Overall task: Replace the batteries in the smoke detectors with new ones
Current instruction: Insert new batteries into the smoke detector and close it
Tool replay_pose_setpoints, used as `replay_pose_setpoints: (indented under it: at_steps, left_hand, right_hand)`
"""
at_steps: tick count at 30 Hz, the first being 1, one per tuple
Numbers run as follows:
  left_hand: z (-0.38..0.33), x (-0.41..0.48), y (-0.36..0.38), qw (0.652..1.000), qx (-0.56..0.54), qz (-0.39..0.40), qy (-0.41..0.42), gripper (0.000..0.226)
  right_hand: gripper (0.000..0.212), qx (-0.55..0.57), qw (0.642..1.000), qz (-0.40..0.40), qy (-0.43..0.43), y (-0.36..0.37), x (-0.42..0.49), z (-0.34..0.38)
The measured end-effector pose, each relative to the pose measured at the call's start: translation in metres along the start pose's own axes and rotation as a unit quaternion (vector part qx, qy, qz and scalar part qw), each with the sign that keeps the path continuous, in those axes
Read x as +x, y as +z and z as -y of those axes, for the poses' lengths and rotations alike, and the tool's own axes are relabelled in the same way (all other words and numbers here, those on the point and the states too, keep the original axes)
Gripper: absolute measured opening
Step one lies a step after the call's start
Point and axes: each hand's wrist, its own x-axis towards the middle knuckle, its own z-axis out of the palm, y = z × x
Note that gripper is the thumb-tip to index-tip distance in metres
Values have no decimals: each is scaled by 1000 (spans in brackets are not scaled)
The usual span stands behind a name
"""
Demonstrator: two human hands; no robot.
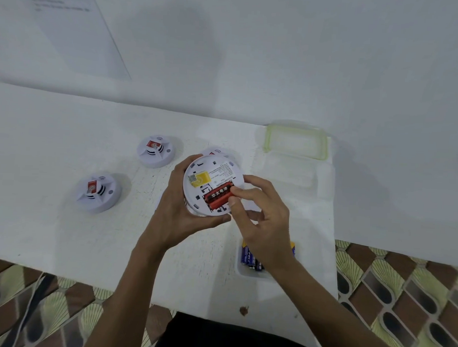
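The left hand (181, 210) is gripping a white smoke detector (212, 172) above the worktop (53, 139), fingers curled round its left and lower rim, and is holding it tilted with its back facing up. On that back a yellow sticker (200, 178) and a printed label (222, 171) are showing, and two red batteries (217, 197) are lying side by side in the open compartment. The right hand (262, 216) is reaching in from the right, with thumb and forefinger pinching the right end of the red batteries and the other fingers curling loosely below. Three more detectors are sitting on the worktop: one to the far left (98, 191), one behind it toward the wall (156, 151), and a third (215, 152) peeking out from just behind the held one. Under the right wrist a small tray (240, 268) is holding blue batteries (248, 255), partly hidden by the arm. Near the wall, at the right end of the worktop, a clear green-rimmed lid (266, 138) is resting; what lies under it is too faint to make out. A printed sheet (58, 21) is hanging on the wall at the upper left.
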Motion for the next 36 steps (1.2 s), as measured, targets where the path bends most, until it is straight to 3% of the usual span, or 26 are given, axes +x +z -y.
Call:
replay_pose_setpoints:
  at_steps: [4,7,10,14,19,23,27,29,32,34,36]
  left_hand:
    - [9,-4,-9,998,57,-15,-4,96]
    - [17,-10,-14,998,56,-29,-16,96]
    - [21,-13,-18,997,59,-41,-18,95]
    - [25,-14,-21,997,56,-46,-25,97]
    - [28,-15,-23,996,64,-49,-24,98]
    - [30,-15,-24,995,73,-53,-31,98]
    - [30,-14,-24,995,81,-49,-30,95]
    - [29,-13,-23,995,84,-46,-27,95]
    - [30,-13,-23,995,89,-42,-26,95]
    - [30,-12,-22,995,88,-41,-28,96]
    - [31,-11,-21,995,85,-35,-31,96]
  right_hand:
    - [21,2,992,98,81,-15,17,-7]
    - [25,-122,969,180,121,-21,36,-21]
    - [36,-323,885,317,111,-20,52,-40]
    - [43,-443,786,416,116,-5,63,-55]
    - [19,-497,746,433,94,7,65,-66]
    - [21,-515,748,415,53,8,69,-67]
    - [10,-539,753,375,-38,2,68,-65]
    - [12,-502,794,340,-34,-2,69,-58]
    - [13,-377,884,272,41,-11,74,-44]
    - [25,-255,938,219,86,-18,76,-28]
    - [29,-113,966,190,133,-22,76,-11]
